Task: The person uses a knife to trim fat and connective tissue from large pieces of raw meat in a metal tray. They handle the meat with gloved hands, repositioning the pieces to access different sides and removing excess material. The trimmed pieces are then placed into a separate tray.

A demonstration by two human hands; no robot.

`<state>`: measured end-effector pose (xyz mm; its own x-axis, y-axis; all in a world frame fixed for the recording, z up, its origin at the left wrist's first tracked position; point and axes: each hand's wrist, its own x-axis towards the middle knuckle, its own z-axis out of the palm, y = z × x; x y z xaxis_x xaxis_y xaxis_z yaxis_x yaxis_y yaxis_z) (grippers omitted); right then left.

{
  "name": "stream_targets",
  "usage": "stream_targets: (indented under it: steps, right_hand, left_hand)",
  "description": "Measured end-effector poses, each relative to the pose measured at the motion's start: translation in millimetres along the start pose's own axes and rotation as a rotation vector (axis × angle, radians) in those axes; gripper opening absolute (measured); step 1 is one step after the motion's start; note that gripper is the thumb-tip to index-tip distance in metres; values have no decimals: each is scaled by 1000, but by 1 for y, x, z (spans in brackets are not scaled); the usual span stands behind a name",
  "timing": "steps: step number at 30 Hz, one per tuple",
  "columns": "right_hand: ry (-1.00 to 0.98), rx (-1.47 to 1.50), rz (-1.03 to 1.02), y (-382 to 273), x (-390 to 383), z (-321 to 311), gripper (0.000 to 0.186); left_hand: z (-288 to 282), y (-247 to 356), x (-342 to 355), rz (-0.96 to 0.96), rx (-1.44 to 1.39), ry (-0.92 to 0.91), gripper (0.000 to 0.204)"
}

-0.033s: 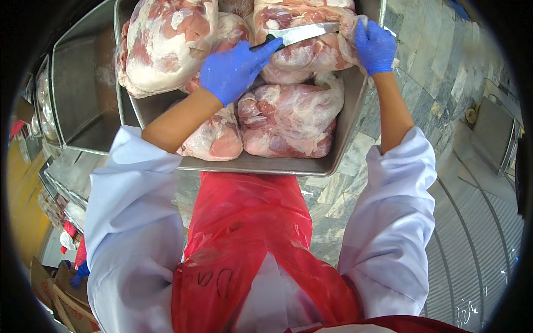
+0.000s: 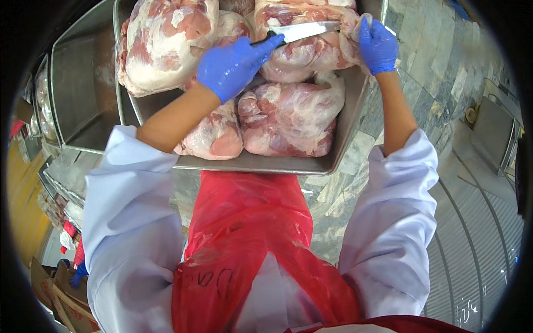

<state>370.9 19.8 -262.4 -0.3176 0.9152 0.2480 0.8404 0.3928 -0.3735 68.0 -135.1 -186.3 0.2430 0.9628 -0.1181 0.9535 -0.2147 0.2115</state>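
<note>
My left hand (image 2: 230, 67), in a blue glove, is closed around the dark handle of a knife (image 2: 308, 31). The blade points right and lies against a large piece of raw meat (image 2: 313, 54) with pale fat, at the top of the metal tray (image 2: 261, 165). On that piece's right end, my right hand (image 2: 379, 48), also blue-gloved, pinches a loose flap of fat or skin. Below them sits another raw cut (image 2: 291, 119), partly wrapped in whitish membrane. Under my left forearm a smaller cut (image 2: 214, 133) is partly covered.
A big fat-covered cut (image 2: 169, 44) fills the tray's upper left. Left of it stands a second deep metal tray (image 2: 83, 83). Cardboard (image 2: 61, 297) lies at the lower left, near another person's blue-gloved hand (image 2: 79, 276). Grey tiled floor (image 2: 419, 55) shows at right.
My left hand and the knife have shifted very slightly, and the right hand has moved a touch rightward. Both keep their holds.
</note>
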Motion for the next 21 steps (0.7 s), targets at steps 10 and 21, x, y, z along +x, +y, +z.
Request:
stream_targets:
  steps: [10, 21]
  right_hand:
    - [15, -301, 39, 72, 70, 4, 33]
    - [44, -51, -2, -67, 73, -72, 27]
  left_hand:
    - [-41, -43, -43, -71, -168, -117, 42]
    - [-40, -39, -63, -72, -371, -46, 42]
